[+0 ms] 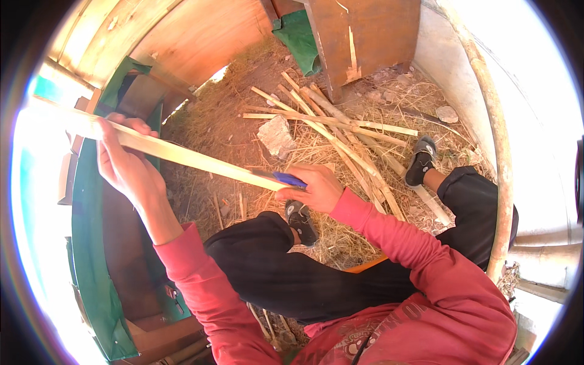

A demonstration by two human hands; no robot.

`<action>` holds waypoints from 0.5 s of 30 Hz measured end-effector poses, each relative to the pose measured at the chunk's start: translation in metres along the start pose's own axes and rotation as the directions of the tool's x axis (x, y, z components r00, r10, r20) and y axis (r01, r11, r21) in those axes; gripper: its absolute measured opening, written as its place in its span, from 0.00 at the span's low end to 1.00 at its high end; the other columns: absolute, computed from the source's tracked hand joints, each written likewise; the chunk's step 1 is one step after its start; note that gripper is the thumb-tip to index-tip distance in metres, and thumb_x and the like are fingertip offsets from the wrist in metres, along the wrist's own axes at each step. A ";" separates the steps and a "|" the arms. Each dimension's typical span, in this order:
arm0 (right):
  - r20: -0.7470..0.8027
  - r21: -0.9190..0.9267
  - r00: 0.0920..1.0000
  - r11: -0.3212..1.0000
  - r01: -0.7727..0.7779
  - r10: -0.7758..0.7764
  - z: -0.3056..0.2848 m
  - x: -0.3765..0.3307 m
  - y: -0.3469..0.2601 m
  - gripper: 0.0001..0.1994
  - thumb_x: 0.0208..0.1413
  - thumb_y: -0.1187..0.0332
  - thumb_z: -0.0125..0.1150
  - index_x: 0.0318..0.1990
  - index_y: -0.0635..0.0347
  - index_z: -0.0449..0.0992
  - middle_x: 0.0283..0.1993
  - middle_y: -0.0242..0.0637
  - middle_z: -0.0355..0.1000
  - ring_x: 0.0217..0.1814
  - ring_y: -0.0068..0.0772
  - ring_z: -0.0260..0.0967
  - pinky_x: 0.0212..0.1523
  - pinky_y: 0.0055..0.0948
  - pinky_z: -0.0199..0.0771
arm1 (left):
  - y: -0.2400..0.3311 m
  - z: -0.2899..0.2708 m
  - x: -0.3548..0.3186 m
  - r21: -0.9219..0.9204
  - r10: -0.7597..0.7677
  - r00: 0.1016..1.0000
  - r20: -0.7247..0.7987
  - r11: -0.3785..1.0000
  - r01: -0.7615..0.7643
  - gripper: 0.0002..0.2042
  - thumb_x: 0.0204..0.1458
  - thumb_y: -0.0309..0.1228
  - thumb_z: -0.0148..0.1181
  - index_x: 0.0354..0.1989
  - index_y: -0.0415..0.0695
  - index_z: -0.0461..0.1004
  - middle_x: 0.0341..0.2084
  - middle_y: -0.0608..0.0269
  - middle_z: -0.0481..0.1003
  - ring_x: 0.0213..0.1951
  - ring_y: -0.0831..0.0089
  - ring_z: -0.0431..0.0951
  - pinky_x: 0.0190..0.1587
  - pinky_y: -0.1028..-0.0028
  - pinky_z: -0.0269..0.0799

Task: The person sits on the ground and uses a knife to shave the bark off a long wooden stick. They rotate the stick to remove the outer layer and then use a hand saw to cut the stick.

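A long, pale split strip [198,160], bamboo or wood, slants across the view from the upper left down to the middle. My left hand [135,167] is closed around its upper-left part, with fingers curled over it. At the strip's lower right end, my right hand [321,190] grips a blue-handled knife [291,179]. A thin blade runs from the handle along the strip's upper edge and appears to touch it. The fingers and thumb of my right hand are also pressed close to that end of the strip, partly hiding it.
Beyond my hands, several split strips [340,121] lie criss-crossed on straw-covered ground. A pale stone [277,137] sits beside them. A brown wooden panel [368,39] stands at the back, a green-edged bench [91,243] at left. One upright pole [500,152] rises at right, near my bent leg.
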State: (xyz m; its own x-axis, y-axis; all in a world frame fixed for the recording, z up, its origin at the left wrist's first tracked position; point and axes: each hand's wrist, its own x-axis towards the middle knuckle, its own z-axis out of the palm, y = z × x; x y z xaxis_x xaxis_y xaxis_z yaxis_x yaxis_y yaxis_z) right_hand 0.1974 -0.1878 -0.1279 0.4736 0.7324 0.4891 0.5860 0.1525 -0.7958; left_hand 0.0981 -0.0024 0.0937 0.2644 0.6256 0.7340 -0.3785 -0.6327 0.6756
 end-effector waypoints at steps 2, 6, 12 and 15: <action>-0.171 0.002 0.984 0.999 0.043 -0.042 0.012 0.006 -0.009 0.21 0.51 0.51 0.65 0.44 0.58 0.74 0.28 0.38 0.68 0.30 0.40 0.70 0.30 0.35 0.69 | -0.004 -0.005 0.009 0.062 0.113 0.991 -0.077 0.992 -0.108 0.17 0.64 0.44 0.46 0.30 0.42 0.66 0.16 0.62 0.68 0.20 0.75 0.69 0.22 0.78 0.64; -0.196 0.204 0.977 0.978 -0.038 0.079 0.015 0.009 -0.037 0.16 0.60 0.58 0.56 0.45 0.62 0.66 0.26 0.43 0.67 0.29 0.45 0.69 0.27 0.40 0.65 | -0.013 0.000 -0.013 0.155 0.323 0.946 -0.037 0.937 -0.314 0.21 0.65 0.48 0.39 0.28 0.43 0.61 0.13 0.61 0.64 0.14 0.76 0.63 0.17 0.78 0.57; 0.055 0.306 0.973 0.923 -0.231 0.225 0.025 0.001 -0.066 0.12 0.64 0.63 0.49 0.40 0.66 0.62 0.19 0.54 0.66 0.23 0.60 0.67 0.24 0.48 0.60 | -0.035 0.023 -0.096 0.246 0.294 0.950 -0.109 0.933 -0.261 0.25 0.66 0.51 0.31 0.25 0.43 0.56 0.12 0.61 0.60 0.13 0.78 0.58 0.18 0.80 0.51; 0.058 0.288 0.976 0.932 -0.220 0.212 0.033 -0.002 -0.061 0.12 0.64 0.63 0.49 0.41 0.66 0.63 0.19 0.54 0.67 0.23 0.61 0.67 0.25 0.50 0.61 | -0.034 0.017 -0.100 0.293 0.352 0.931 -0.096 0.904 -0.311 0.25 0.66 0.52 0.31 0.23 0.44 0.54 0.12 0.62 0.59 0.15 0.78 0.55 0.19 0.79 0.49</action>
State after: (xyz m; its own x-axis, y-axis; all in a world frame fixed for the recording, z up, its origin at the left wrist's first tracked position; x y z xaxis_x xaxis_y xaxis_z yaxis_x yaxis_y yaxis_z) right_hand 0.1392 -0.1770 -0.0924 0.5484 0.7851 0.2879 0.2531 0.1723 -0.9520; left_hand 0.1002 -0.0508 -0.0014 0.0282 0.4037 0.9145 -0.1643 -0.9005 0.4026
